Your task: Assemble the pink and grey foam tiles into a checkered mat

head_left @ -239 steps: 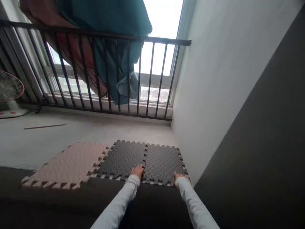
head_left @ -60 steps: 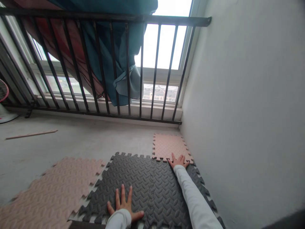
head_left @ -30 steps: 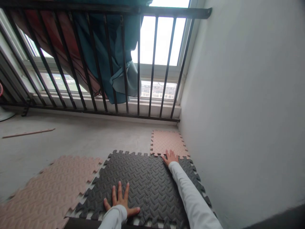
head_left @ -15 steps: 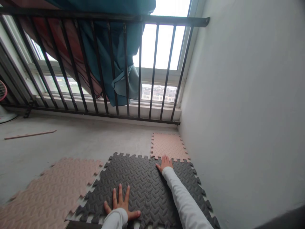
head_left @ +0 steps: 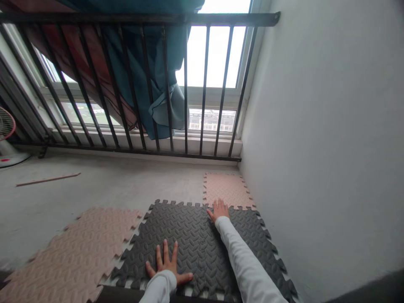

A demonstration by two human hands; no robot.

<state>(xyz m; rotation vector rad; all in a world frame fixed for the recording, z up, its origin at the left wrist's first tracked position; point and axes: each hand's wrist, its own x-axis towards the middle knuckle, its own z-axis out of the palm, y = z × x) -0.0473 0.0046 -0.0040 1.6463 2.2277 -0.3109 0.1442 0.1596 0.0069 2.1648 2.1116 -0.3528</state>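
Two dark grey foam puzzle mats (head_left: 189,235) lie joined side by side on the concrete floor. My left hand (head_left: 168,265) rests flat on their near edge, fingers spread. My right hand (head_left: 218,209) presses flat on the seam where a small pink foam mat (head_left: 227,189) meets the far edge of the grey mats, close to the wall. A larger pink mat (head_left: 72,252) lies loose to the left of the grey ones, slightly apart.
A white wall (head_left: 315,147) runs along the right. A black metal railing (head_left: 142,84) with teal and red cloth (head_left: 148,63) behind it closes off the window ahead. A thin wooden stick (head_left: 47,179) and a fan (head_left: 8,139) are on the floor at left.
A small pink mat now lies at the far right of the grey mats. My right hand has slid left along that seam; my left hand stays flat on the near edge.
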